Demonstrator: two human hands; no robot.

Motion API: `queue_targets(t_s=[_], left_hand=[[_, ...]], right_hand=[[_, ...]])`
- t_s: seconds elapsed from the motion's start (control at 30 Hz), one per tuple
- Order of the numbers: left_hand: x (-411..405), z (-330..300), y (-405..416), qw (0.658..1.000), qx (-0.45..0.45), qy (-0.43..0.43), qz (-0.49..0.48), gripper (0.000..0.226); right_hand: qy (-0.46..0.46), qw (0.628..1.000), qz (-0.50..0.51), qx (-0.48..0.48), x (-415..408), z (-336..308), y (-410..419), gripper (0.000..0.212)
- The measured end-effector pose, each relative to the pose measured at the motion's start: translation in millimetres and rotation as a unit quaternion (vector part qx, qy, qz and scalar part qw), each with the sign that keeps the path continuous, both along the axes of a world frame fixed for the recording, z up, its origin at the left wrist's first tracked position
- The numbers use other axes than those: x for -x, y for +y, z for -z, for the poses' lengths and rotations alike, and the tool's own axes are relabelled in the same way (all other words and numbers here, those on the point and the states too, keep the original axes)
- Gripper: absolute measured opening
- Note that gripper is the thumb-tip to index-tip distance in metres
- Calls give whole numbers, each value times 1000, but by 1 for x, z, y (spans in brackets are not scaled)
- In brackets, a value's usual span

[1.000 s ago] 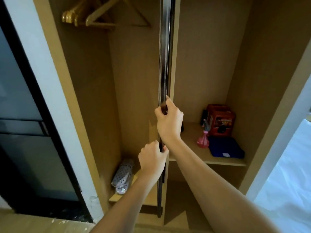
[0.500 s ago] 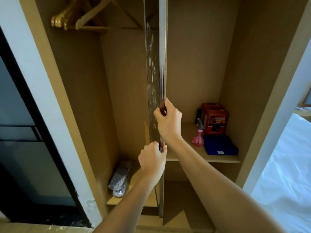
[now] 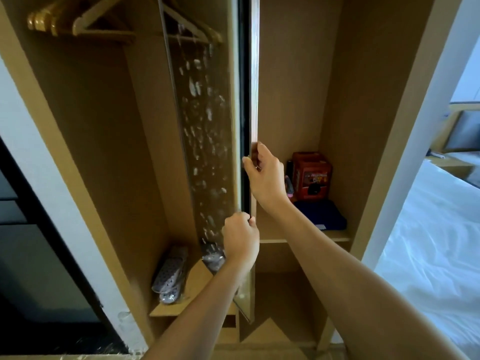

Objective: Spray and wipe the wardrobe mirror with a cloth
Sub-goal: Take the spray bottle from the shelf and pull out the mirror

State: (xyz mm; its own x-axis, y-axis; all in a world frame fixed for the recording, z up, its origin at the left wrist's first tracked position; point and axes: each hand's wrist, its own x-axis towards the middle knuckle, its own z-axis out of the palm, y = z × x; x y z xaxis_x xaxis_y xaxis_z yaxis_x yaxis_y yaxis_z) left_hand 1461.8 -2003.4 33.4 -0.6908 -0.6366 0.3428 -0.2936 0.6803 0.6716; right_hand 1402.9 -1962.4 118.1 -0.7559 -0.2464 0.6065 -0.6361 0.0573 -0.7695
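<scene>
A tall narrow mirror (image 3: 205, 141) stands out from the middle of the open wardrobe, its glass covered in white smudges and reflecting hangers. My right hand (image 3: 266, 175) grips its front edge at mid height. My left hand (image 3: 240, 239) is closed on the same edge just below. A dark blue folded cloth (image 3: 323, 215) lies on the right shelf. A pink spray bottle (image 3: 288, 187) stands behind my right wrist, mostly hidden.
A red box (image 3: 311, 175) sits on the right shelf (image 3: 275, 236) behind the cloth. Grey slippers (image 3: 170, 275) lie on the lower left shelf. Wooden hangers (image 3: 65, 20) hang top left. A white bed (image 3: 436, 242) is at the right, a dark glass door (image 3: 31, 255) at the left.
The mirror has swung or slid out from edge-on, so its smudged glass now faces me more. Both hands stayed on its edge. The spray bottle is now hidden behind my right wrist.
</scene>
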Motion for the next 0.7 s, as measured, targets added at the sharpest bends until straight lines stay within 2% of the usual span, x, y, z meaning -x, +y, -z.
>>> queue_targets(t_s=[0.33, 0.5, 0.57, 0.7], left_hand=[[44, 9, 8, 996, 37, 63, 58, 14], [70, 14, 10, 993, 35, 75, 79, 16], [78, 14, 11, 992, 47, 76, 86, 18], [96, 14, 16, 994, 43, 78, 66, 18]], right_hand=[[-1, 999, 15, -29, 47, -1, 25, 4], [12, 999, 26, -27, 75, 1, 30, 8], [8, 999, 23, -26, 84, 1, 31, 18], [-2, 1000, 5, -15, 104, 0, 36, 23]])
